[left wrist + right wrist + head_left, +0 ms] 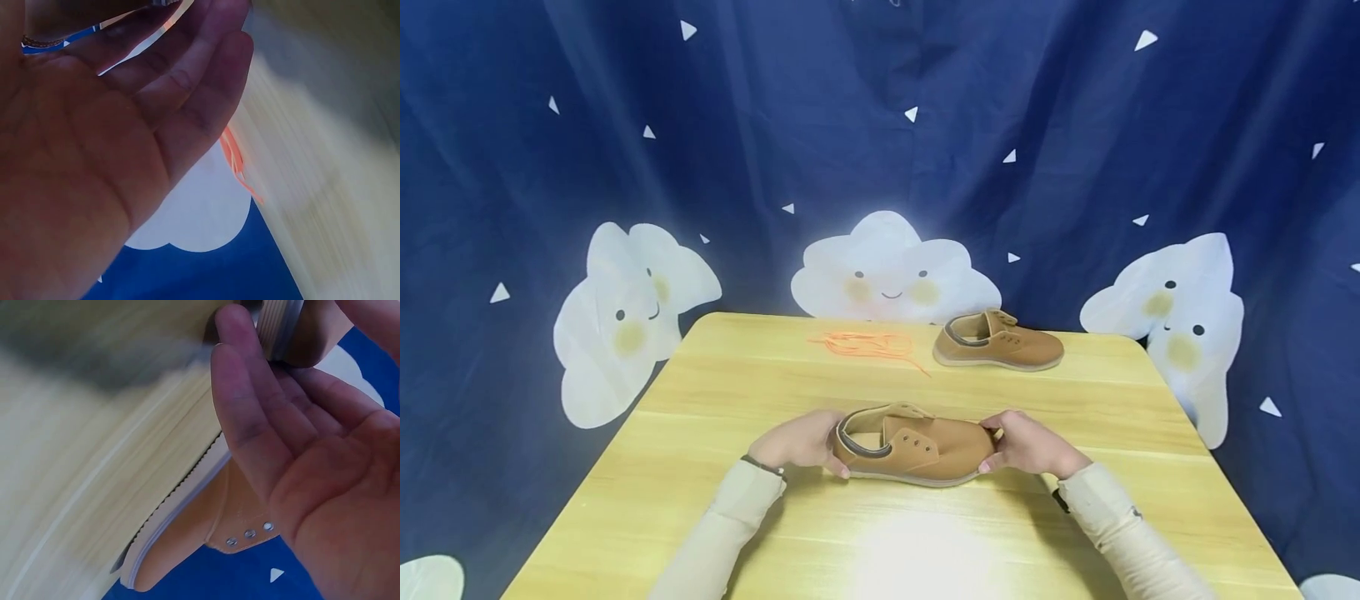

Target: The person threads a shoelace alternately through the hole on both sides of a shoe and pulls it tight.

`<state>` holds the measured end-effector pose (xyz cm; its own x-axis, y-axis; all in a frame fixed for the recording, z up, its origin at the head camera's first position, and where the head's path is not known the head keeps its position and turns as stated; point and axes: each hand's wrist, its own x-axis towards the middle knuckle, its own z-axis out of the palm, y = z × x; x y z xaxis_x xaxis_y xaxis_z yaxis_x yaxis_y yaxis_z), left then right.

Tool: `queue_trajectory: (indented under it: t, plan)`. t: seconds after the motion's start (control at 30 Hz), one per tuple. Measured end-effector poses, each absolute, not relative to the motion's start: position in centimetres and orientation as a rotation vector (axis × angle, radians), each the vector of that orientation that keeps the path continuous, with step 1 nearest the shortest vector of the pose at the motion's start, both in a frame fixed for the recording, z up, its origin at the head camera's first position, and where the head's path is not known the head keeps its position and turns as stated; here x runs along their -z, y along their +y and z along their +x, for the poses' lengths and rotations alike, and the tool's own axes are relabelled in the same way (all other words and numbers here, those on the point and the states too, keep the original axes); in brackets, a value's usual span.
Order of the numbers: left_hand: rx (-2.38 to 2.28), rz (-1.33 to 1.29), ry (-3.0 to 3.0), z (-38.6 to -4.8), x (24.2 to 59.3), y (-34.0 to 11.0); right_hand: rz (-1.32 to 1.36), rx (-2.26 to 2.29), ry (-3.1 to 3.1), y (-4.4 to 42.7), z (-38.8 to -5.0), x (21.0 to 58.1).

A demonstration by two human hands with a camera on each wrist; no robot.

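Note:
A tan low shoe (951,450) with a pale sole lies crosswise between both hands, its toe to the right and its bare eyelets facing me. At the heel, my left hand (801,440) grips it with the thumb on the near side. My right hand (1028,446) pinches the toe between thumb and fingers. Part of this shoe's sole and toe (306,331) shows beside the fingers in the right wrist view. The left wrist view shows mostly the palm (81,156); the heel there is largely cut off. Whether the sole touches the table cannot be told.
A matching tan shoe (1026,347) stands at the table's back right. Left of it lies a bundle of orange laces (868,344), one end trailing forward. The wooden table (737,375) meets a dark blue curtain (850,150) with clouds at its back edge.

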<state>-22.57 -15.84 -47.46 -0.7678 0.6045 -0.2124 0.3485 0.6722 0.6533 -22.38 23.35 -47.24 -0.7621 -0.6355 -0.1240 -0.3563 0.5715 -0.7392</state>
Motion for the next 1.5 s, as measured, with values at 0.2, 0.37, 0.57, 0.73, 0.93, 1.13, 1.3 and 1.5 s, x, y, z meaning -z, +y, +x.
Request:
queue_trajectory:
  t: [0.2, 0.37, 0.57, 0.73, 0.93, 1.13, 1.3, 1.5]
  plan:
    - [-0.841, 0.738, 2.486, -21.5, 47.3, -16.5, -0.81, 1.012, 2.433, 22.5, -21.8, 47.2]
    - [-0.845, 0.754, 2.468, -21.2, 47.0, -16.8, -0.816, 0.993, 2.452, 22.2, -21.5, 47.4]
    - [-0.861, 0.738, 2.46, -21.2, 47.2, -16.9, -0.77, 1.02, 2.461, 22.4, -21.1, 47.9]
    - [-0.903, 0.773, 2.418, -21.4, 47.5, -17.5, -0.721, 1.108, 2.444, 22.9, -20.5, 48.8]
    - [-0.948, 0.756, 2.3, -22.1, 47.1, -18.8, -0.547, 1.406, 2.196, 23.5, -20.3, 49.9]
    - [-0.97, 0.656, 2.373, -24.2, 48.0, -20.5, -0.285, 1.632, 1.983, 24.4, -20.5, 50.9]
    - [-1.003, 0.653, 2.446, -26.8, 48.5, -21.4, -0.258, 1.667, 1.95, 24.5, -20.7, 51.3]
    - [-1.05, 0.579, 2.689, -30.6, 48.5, -20.7, -0.24, 1.674, 1.953, 24.4, -20.9, 51.5]
